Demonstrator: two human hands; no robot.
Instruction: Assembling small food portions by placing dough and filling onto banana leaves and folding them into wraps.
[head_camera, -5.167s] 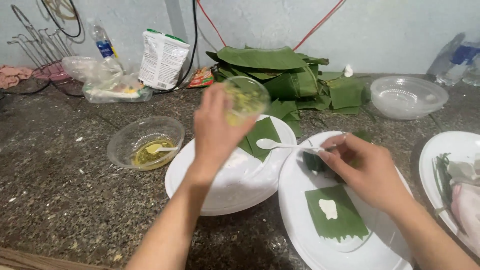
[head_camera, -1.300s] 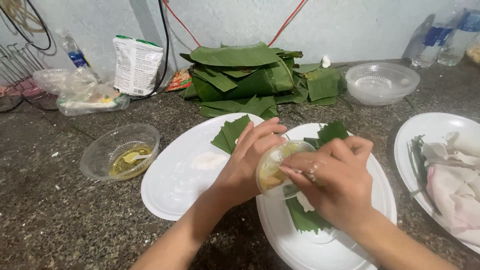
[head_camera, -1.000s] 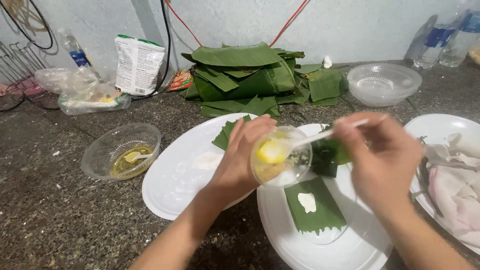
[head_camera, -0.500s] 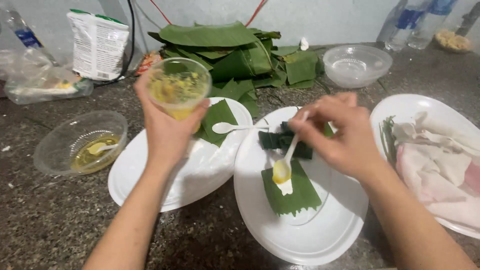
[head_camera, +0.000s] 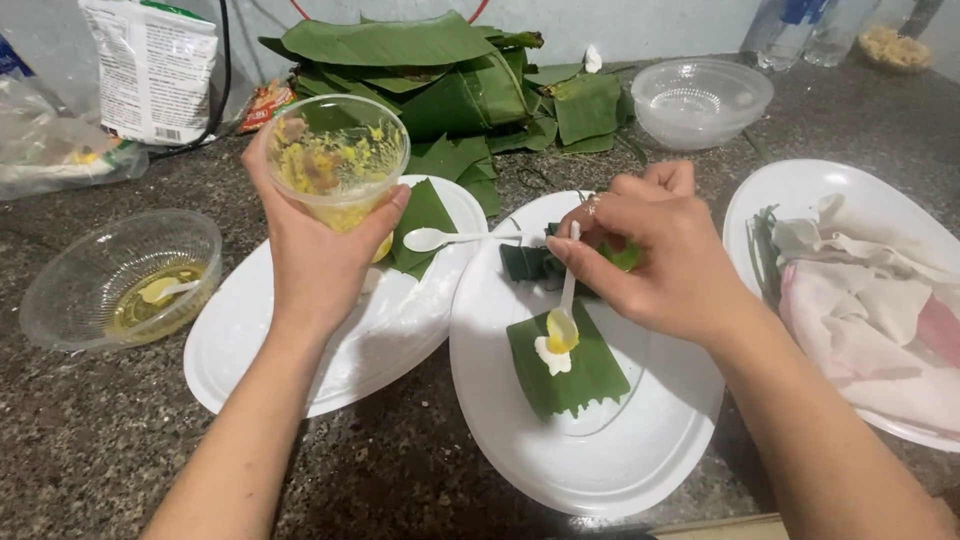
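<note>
Leaf square: small green banana-leaf piece (head_camera: 570, 365) lying flat on the middle white plate (head_camera: 600, 470); a white dab and a yellow dollop sit on its upper left part.
Spoon: white plastic spoon (head_camera: 565, 300), bowl down on the yellow dollop, handle rising into the right hand.
Right hand: right hand (head_camera: 650, 255) pinched closed on the spoon handle, above the plate's far half, over dark folded leaf bits.
Cup: clear plastic cup (head_camera: 340, 160) with yellow filling, raised above the left plate.
Left hand: left hand (head_camera: 320, 255) wrapped around the cup from below.
Left plate: white plate (head_camera: 270, 340) carrying a leaf piece and a second white spoon (head_camera: 440, 238); touching the middle plate.
Bowl, near left: clear bowl (head_camera: 110, 275) with yellowish oil and a spoon.
Right plate: white plate (head_camera: 800, 190) of pale, pinkish sheets.
Rear of worktop: speckled stone worktop (head_camera: 80, 450); pile of banana leaves (head_camera: 430, 70); empty clear bowl (head_camera: 700, 100); white packet (head_camera: 150, 65).
</note>
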